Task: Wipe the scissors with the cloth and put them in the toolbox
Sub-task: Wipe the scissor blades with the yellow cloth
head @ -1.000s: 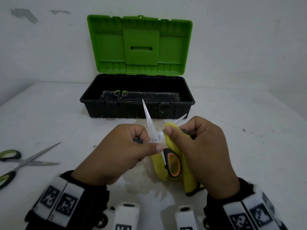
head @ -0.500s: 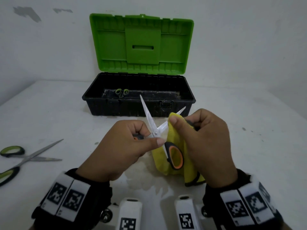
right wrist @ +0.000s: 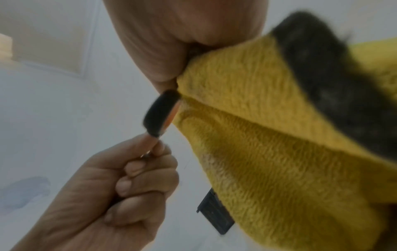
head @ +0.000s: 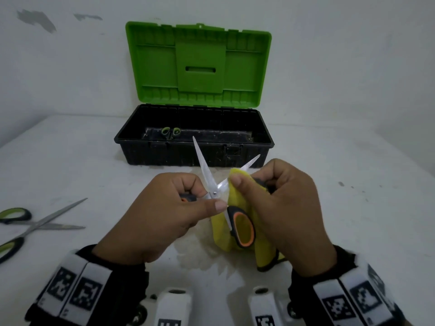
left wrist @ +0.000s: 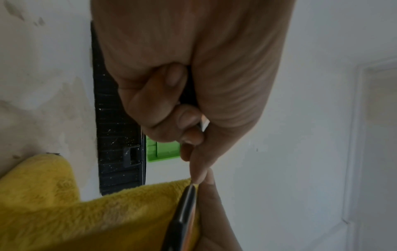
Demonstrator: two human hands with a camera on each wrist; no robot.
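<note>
Orange-and-black-handled scissors [head: 213,182] stand spread, blades pointing up, in front of the toolbox [head: 195,150]. My left hand [head: 164,208] grips one handle, thumb near the pivot. My right hand [head: 275,203] holds the yellow cloth [head: 263,248] and pinches it round the base of the right blade. The other handle loop [head: 242,229] hangs against the cloth. In the left wrist view the cloth [left wrist: 86,220] lies under the scissors [left wrist: 184,212]. In the right wrist view the cloth [right wrist: 268,135] fills the right side, beside the black handle [right wrist: 161,112].
The black toolbox has its green lid [head: 199,64] raised against the wall; green-handled scissors [head: 170,131] lie inside. Another green-handled pair [head: 35,224] lies spread on the white table [head: 70,161] at the left. A wet patch [head: 200,257] marks the table below my hands.
The scissors' blades have spread a little wider and my hands have risen slightly. My right hand's cloth pinch stays at the base of the right blade.
</note>
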